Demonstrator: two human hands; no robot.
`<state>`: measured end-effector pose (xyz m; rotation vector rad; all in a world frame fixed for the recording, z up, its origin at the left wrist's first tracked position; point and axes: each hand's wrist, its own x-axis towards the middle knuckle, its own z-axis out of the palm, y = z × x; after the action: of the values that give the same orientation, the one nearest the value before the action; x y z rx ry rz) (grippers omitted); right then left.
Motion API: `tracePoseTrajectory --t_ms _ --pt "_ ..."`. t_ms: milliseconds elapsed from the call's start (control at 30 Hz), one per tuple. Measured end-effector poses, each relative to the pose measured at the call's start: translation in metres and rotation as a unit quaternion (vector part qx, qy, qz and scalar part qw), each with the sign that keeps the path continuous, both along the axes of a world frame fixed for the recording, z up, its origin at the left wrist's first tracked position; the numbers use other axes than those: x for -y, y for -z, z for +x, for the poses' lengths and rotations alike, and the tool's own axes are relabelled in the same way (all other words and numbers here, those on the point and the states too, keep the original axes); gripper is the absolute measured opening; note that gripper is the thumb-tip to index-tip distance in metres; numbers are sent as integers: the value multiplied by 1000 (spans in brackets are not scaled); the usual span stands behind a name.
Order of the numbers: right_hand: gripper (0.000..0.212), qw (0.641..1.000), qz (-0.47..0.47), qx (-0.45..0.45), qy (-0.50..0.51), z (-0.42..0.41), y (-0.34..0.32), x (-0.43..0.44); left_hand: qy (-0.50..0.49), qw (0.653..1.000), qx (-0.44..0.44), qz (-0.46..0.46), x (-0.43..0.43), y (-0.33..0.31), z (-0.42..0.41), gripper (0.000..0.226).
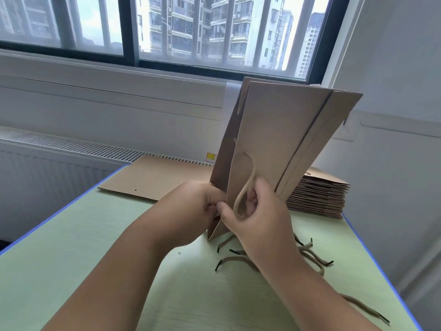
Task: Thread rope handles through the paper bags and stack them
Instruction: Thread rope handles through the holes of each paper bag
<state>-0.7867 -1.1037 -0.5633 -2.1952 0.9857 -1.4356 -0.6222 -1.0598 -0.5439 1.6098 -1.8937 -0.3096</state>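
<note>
Bag (281, 139): matt brown kraft paper, smooth. Rope handle (248, 185): twisted beige cord. Loose ropes (312, 256): dark glossy tips. Table (95, 235): pale green laminate, faint grain.

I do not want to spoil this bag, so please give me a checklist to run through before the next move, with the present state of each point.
1. Paper bag held upright, with the left hand gripping its lower edge: ok.
2. Loop of the rope handle held in the right hand, against the bag's face: ok.
3. Rope tip passed through the bag's hole: cannot tell, the hands hide it.
4. Spare rope handles lying on the table near the hands: ok.
5. Stack of flat bags level at the table's far right: ok.
</note>
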Motion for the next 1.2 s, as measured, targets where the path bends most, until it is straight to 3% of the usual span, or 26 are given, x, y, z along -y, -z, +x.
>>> tracePoseTrajectory --t_ms 200,467,633,867,1200 --pt "41 999 31 1 -27 0 -3 -2 -2 999 15 -31 1 -1 -2 34" --pt "31 998 53 7 -33 2 3 0 -36 976 -37 -213 -1 -9 -11 28" --pt "40 999 38 26 -17 1 2 3 -4 981 -10 -193 -1 -8 -11 29" --pt "33 1000 8 16 23 -1 -4 4 1 986 -11 -168 2 -4 -9 38" --pt "26 998 54 -4 -19 -1 -8 -1 -18 961 18 -276 0 -6 -10 47"
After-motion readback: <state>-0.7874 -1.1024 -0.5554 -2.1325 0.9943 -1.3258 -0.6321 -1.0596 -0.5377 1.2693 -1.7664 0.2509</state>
